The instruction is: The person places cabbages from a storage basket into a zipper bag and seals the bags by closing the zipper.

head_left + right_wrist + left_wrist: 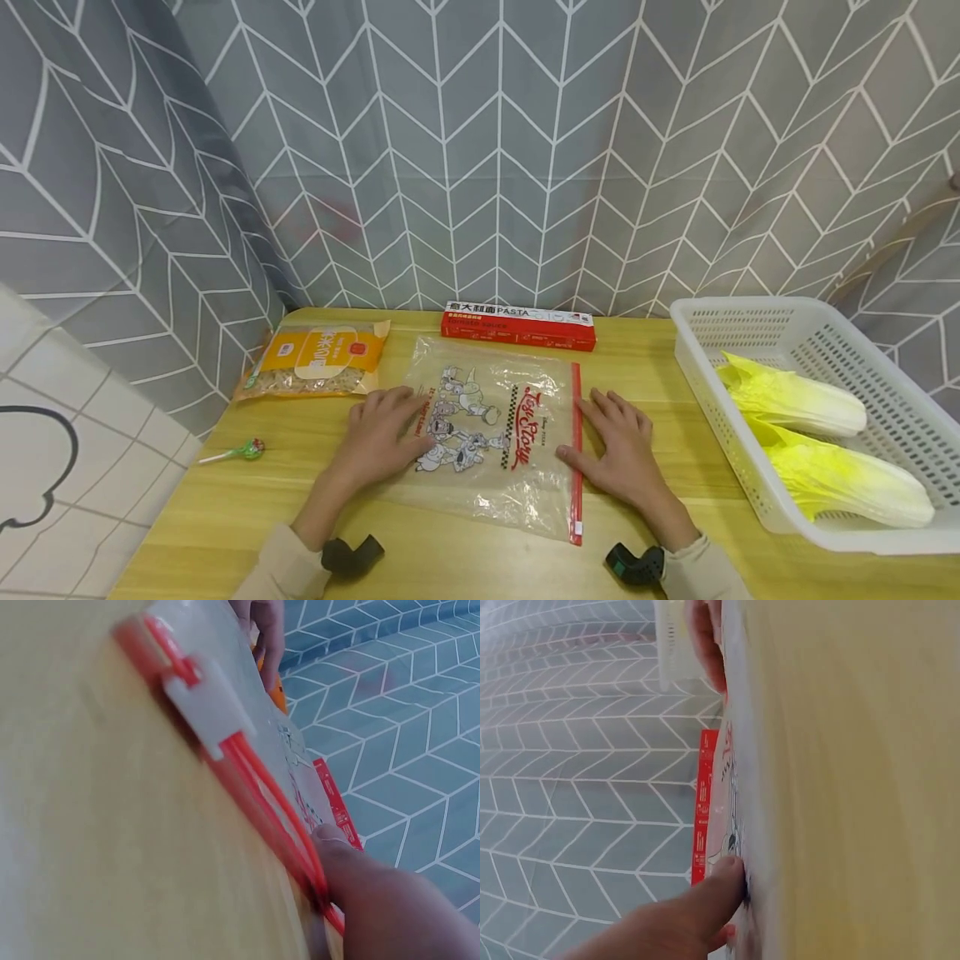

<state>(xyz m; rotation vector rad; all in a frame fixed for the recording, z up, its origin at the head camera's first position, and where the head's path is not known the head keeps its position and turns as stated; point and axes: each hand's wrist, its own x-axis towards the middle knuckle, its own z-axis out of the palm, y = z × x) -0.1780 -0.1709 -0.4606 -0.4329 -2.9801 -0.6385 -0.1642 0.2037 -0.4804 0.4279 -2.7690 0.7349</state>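
A clear zip bag (pixel 487 508) with cartoon figures and red "Toy Story" lettering lies flat on the wooden table. Its red zip edge (pixel 576 492) faces right, and a white slider (pixel 210 705) shows close up in the right wrist view. My left hand (pixel 386 442) rests on the bag's left part with its fingers loosely extended, and the thumb (pixel 724 889) touches the plastic. Over the zip edge lies my right hand (pixel 618 446), its thumb on the bag and its fingers relaxed, pointing away from me. Neither hand visibly pinches the bag.
Behind the bag stands a red-and-white pasta box (pixel 517 327). An orange food packet (pixel 318 358) and a lollipop (pixel 251 450) lie at the left. On the right, a white plastic basket (pixel 712 417) holds two pale yellow cabbages (pixel 802 408). A patterned grey curtain (pixel 487 167) hangs behind.
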